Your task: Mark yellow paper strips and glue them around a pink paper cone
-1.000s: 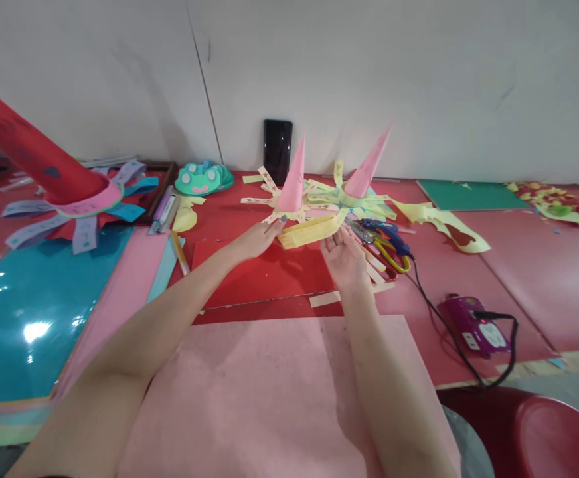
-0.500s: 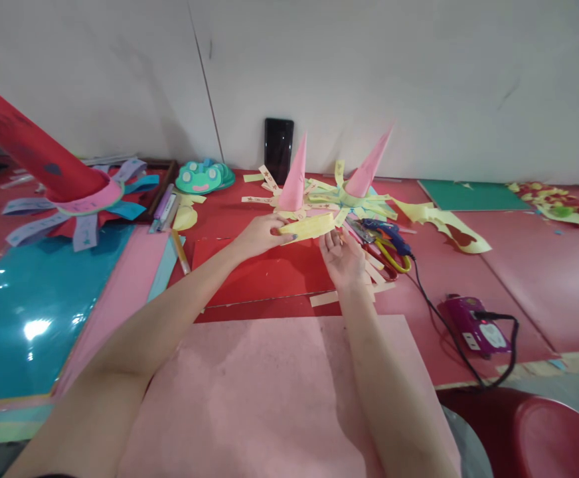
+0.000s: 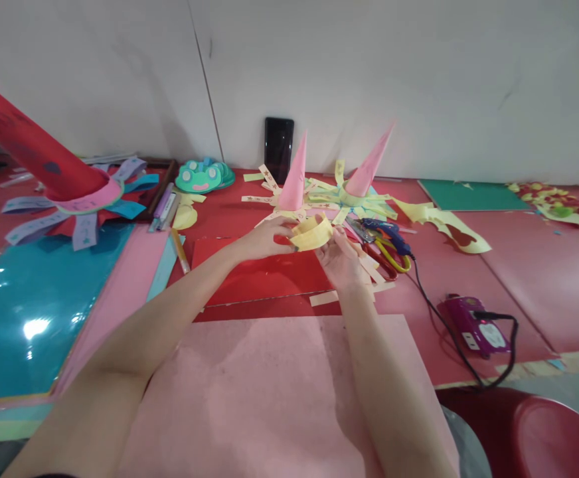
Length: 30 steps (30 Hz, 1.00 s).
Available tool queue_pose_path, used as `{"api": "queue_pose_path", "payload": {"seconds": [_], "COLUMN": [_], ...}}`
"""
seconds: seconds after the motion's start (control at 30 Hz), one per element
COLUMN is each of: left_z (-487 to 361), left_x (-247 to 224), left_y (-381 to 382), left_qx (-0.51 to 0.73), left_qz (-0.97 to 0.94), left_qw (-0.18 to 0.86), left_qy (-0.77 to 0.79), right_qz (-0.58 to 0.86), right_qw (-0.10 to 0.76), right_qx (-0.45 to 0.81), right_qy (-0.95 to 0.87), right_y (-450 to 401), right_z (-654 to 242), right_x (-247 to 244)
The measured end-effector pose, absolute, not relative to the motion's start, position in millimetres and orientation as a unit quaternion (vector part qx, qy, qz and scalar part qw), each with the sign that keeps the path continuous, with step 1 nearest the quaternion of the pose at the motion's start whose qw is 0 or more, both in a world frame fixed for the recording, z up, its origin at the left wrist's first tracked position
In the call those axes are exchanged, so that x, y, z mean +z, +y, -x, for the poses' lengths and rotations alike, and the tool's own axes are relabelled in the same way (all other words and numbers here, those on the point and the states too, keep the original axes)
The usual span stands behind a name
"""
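A yellow paper ring [image 3: 314,241] is held up over the red sheet. My left hand [image 3: 268,238] pinches its left side, with the thumb below and the fingers behind. At the right end of the ring, the fingers of my right hand [image 3: 340,257] are bent against the paper. Just beyond stand two pink paper cones, a near one [image 3: 293,184] and a tilted one [image 3: 369,166], each on a base of pale yellow strips. A blue hot glue gun [image 3: 386,234] and yellow-handled scissors [image 3: 394,257] lie right of my right hand.
A black phone [image 3: 278,149] leans on the wall. A pink sheet [image 3: 269,392] covers the near table edge. The glue gun's cord runs to a purple power strip [image 3: 476,325]. At left are a red paper cone hat [image 3: 60,159] and a green frog cutout [image 3: 200,178].
The yellow ring has tilted, so its round opening shows. My right hand's fingers have closed in on its right end, and my left hand has shifted slightly right.
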<state>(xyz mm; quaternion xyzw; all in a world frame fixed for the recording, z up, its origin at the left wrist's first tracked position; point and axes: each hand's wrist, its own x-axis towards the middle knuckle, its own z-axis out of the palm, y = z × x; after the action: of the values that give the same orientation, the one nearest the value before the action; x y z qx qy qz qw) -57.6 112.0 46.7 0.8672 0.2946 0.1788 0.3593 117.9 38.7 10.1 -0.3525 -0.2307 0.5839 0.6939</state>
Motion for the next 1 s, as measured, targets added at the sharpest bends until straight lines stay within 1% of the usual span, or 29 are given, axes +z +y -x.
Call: {"api": "queue_pose_path", "payload": {"seconds": [0.2,0.33,0.43,0.47,0.53,0.6,0.67,0.83,0.9,1.0], "left_z": [57,56,56,56,58,60,61,59,58,58], "left_x": [48,44,44,44,45,47,48,51,51,50], "left_y": [106,108,112,114,119,123,126,126,124,122], "left_qx": [0.174,0.214,0.267,0.287,0.324,0.348,0.354,0.345,0.341,0.332], "left_qz": [-0.875,-0.868,-0.847,-0.836,-0.808,-0.781,-0.761,-0.737,-0.735,-0.737], "left_qw": [0.363,0.361,0.357,0.357,0.359,0.372,0.394,0.452,0.464,0.476], "left_qy": [0.27,0.267,0.288,0.302,0.336,0.363,0.375,0.365,0.358,0.345], "right_qz": [0.332,0.354,0.378,0.393,0.45,0.541,0.57,0.669,0.697,0.704], "right_qw": [0.692,0.687,0.682,0.683,0.683,0.659,0.644,0.553,0.548,0.574], "right_qx": [0.604,0.594,0.572,0.551,0.465,0.32,0.275,0.168,0.132,0.078], "right_qy": [-0.216,-0.223,-0.254,-0.275,-0.338,-0.414,-0.43,-0.468,-0.444,-0.41], "right_y": [39,37,36,36,37,38,39,36,34,32], "right_z": [-114,-113,-115,-116,-119,-122,-123,-121,-122,-123], "right_x": [10,13,13,12,6,-3,-11,-10,-4,4]}}
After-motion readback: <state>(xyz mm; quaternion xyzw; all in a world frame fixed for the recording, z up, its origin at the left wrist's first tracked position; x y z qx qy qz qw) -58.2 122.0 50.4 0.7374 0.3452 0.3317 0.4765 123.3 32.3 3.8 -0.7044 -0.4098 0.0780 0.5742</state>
